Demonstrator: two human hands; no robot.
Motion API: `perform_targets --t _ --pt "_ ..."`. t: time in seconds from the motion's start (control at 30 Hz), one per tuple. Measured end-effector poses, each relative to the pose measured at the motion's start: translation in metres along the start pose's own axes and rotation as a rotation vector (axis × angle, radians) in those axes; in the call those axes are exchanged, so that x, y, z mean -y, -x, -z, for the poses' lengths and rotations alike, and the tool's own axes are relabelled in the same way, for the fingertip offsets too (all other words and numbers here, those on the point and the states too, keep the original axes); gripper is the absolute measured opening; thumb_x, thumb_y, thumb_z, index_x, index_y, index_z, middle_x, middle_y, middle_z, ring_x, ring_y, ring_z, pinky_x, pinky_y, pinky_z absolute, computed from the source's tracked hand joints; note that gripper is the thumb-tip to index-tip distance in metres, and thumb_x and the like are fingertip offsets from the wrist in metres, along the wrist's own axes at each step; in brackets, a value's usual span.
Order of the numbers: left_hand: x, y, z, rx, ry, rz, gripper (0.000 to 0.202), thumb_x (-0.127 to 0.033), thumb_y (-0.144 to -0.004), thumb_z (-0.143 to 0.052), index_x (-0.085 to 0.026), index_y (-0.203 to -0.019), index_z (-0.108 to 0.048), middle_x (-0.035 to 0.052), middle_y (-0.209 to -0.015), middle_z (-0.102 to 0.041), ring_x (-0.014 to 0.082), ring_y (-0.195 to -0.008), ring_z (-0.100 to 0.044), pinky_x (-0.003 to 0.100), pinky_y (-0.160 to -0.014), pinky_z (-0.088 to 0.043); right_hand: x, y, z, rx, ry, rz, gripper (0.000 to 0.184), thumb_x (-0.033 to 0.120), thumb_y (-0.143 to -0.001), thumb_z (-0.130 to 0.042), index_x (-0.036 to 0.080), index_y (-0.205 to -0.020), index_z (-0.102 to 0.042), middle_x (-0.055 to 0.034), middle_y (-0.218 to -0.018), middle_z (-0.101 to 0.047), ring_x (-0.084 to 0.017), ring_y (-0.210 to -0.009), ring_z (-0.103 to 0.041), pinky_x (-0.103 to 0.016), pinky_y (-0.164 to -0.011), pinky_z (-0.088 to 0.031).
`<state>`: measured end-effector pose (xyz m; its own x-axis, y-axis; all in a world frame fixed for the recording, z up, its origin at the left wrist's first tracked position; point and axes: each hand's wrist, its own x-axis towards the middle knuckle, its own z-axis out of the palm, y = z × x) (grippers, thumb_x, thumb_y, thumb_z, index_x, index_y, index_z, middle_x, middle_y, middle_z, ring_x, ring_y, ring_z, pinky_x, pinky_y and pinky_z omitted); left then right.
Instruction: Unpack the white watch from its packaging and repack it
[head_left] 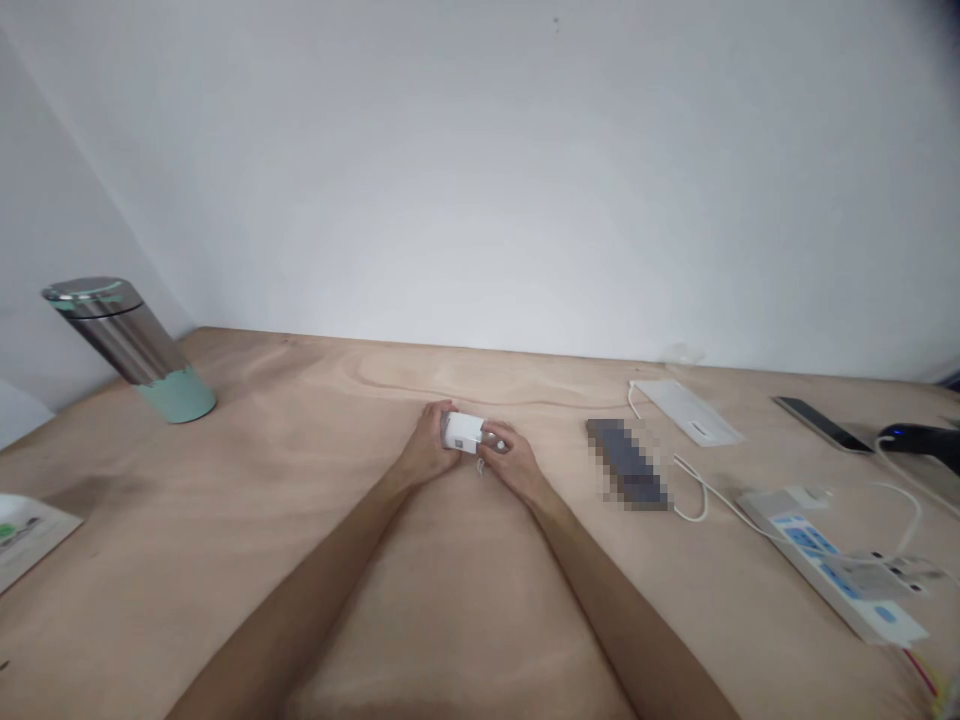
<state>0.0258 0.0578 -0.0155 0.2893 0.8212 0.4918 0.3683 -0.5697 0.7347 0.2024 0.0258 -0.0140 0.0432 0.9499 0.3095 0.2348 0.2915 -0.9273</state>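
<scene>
The left hand (426, 448) and right hand (511, 462) are both closed on a small white box (463, 432). It sits between them, gripped at each end.

Pretty bare setup here: a plain pale grey wall (480, 170) runs along the far edge of a light plywood worktop (315, 375), and a second wall (67, 200) meets it in a corner off to the left. The wood grain swirls across the top, and the light's soft and even.
</scene>
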Motion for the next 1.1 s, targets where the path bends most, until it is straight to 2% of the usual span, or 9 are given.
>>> perform_targets --t 0.23,0.47,0.73,0.87,1.1 --pt "-0.003 0.000 0.000 0.033 -0.045 -0.015 0.057 -0.008 -0.058 -0.061 -0.019 -0.112 -0.046 0.0094 -0.111 -0.052 0.0257 -0.108 -0.050 0.042 -0.097 -0.042 -0.003 -0.001 -0.001 0.022 0.069 0.056 0.023 0.021 -0.065 -0.060 0.021 -0.085 -0.072 -0.0039 -0.090 -0.067 -0.017 -0.080 -0.062 -0.028 -0.071 -0.049" --pt "-0.002 0.000 0.001 0.066 -0.066 -0.022 0.055 -0.010 -0.059 -0.061 -0.019 -0.111 -0.046 0.0094 -0.111 -0.052 0.0248 -0.106 -0.051 0.042 -0.094 -0.044 -0.009 -0.001 -0.001 0.060 0.163 0.008 0.027 0.021 -0.066 -0.056 0.018 -0.089 -0.070 -0.0006 -0.075 -0.065 -0.014 -0.064 -0.058 -0.025 -0.062 -0.048" --pt "-0.001 0.000 -0.001 0.019 -0.135 -0.046 0.051 -0.015 -0.063 -0.063 -0.019 -0.111 -0.045 0.0092 -0.110 -0.052 0.0245 -0.106 -0.050 0.042 -0.095 -0.043 -0.018 -0.004 -0.001 -0.033 0.161 0.127 0.025 0.015 -0.069 -0.060 0.022 -0.090 -0.070 -0.0055 -0.106 -0.059 -0.013 -0.078 -0.061 -0.027 -0.074 -0.052" --pt "-0.001 -0.001 -0.002 -0.010 -0.178 -0.036 0.048 -0.015 -0.064 -0.062 -0.018 -0.109 -0.046 0.0085 -0.108 -0.053 0.0240 -0.104 -0.050 0.041 -0.094 -0.043 -0.019 -0.004 -0.001 -0.046 0.192 0.077 0.023 0.016 -0.072 -0.062 0.023 -0.093 -0.070 -0.0053 -0.109 -0.056 -0.014 -0.086 -0.061 -0.027 -0.076 -0.053" --pt "-0.002 -0.001 0.000 -0.062 -0.322 0.003 0.045 -0.013 -0.065 -0.059 -0.018 -0.108 -0.047 0.0085 -0.107 -0.055 0.0239 -0.104 -0.051 0.039 -0.094 -0.043 -0.004 0.000 0.005 -0.097 0.405 0.029 0.024 0.027 -0.077 -0.067 0.031 -0.100 -0.070 -0.0019 -0.113 -0.055 -0.017 -0.097 -0.059 -0.033 -0.086 -0.050"
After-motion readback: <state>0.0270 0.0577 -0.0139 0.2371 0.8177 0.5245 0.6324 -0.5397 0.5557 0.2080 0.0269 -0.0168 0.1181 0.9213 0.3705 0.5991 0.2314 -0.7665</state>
